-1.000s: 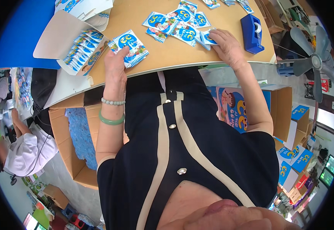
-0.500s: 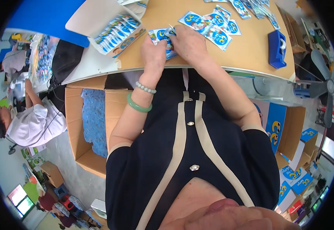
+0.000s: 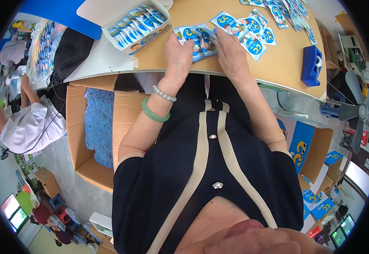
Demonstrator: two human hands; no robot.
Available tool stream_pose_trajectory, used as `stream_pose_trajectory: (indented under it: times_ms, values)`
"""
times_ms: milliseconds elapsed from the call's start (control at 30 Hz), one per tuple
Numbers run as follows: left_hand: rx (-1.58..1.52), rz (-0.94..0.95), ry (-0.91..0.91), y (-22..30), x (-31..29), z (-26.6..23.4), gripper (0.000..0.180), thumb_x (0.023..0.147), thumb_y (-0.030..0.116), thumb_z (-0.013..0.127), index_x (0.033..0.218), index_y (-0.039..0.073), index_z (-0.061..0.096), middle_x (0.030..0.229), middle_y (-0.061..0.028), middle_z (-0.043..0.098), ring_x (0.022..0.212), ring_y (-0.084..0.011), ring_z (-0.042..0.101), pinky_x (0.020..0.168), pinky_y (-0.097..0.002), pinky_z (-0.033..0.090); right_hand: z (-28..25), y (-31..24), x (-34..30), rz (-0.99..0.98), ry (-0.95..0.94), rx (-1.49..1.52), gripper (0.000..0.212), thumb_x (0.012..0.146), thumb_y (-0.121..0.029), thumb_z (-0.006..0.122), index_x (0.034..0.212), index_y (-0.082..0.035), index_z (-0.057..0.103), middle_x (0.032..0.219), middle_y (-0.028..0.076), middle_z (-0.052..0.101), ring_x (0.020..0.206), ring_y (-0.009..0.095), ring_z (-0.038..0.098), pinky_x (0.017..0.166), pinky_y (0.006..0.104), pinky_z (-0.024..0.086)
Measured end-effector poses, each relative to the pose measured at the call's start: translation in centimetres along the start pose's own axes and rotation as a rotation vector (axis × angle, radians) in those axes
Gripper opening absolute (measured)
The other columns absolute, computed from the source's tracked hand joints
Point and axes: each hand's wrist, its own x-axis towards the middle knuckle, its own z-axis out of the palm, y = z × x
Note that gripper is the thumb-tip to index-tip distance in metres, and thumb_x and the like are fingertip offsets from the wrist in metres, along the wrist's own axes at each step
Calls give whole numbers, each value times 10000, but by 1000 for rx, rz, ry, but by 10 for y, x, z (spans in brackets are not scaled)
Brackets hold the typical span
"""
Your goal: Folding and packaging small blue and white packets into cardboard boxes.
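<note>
Visibly grasped by the left hand (image 3: 179, 58), blue-and-white packets (image 3: 199, 37) were at the near side of the desk (image 3: 273, 65), the right hand (image 3: 233, 55) rested against their right edge, its grip unclear, an open packet-filled box (image 3: 151, 38) stood to their left.

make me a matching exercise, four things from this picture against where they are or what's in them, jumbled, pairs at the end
1. Tape dispenser
2. Green bangle
3. Open packet box
4. Large brown carton

A. Around the left forearm
B. Off the table, blue material inside
C. Near the table's right edge
D. On the table, full of packets

Pairs: 1-C, 2-A, 3-D, 4-B
</note>
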Motion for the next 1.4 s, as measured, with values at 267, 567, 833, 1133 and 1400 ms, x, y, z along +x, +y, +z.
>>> stream_pose_trajectory:
  times_ms: [267,567,833,1133,1400]
  values:
    - [-218,-87,-4,7,-5,7,277,854,-45,551,1130,-37,568,1003,-95,677,861,-132,654,740,-287,539,-8,-31,2,94,-281,121,434,910,-116,618,1306,21,505,1113,218,624,1081,372,551,910,421,464]
    - [263,38,20,14,-2,-11,259,888,-31,533,1146,-15,554,1010,-69,669,845,-122,647,713,-275,537,17,-27,-4,27,-245,231,419,864,-110,658,1248,3,533,1186,158,603,1053,344,553,915,427,447]
    - [35,-70,-34,21,0,-9,244,864,41,633,1089,-18,561,972,-70,676,830,-119,648,693,-274,533,16,-32,-15,-93,-160,-1,459,857,-124,662,1284,-15,533,1275,118,587,1127,315,547,982,441,410]
    - [321,25,116,3,8,3,316,788,27,670,1079,-18,557,967,-112,695,851,-185,685,725,-328,541,11,-45,-14,52,-188,-159,478,832,-141,687,1275,-40,538,1310,126,565,1182,317,526,1004,445,393]
    - [320,-23,168,4,8,1,355,757,32,660,1095,-11,560,961,-135,706,850,-225,704,754,-354,537,-33,17,33,136,-23,-21,409,816,-224,712,1157,-13,632,1110,152,660,1069,331,591,903,426,485]
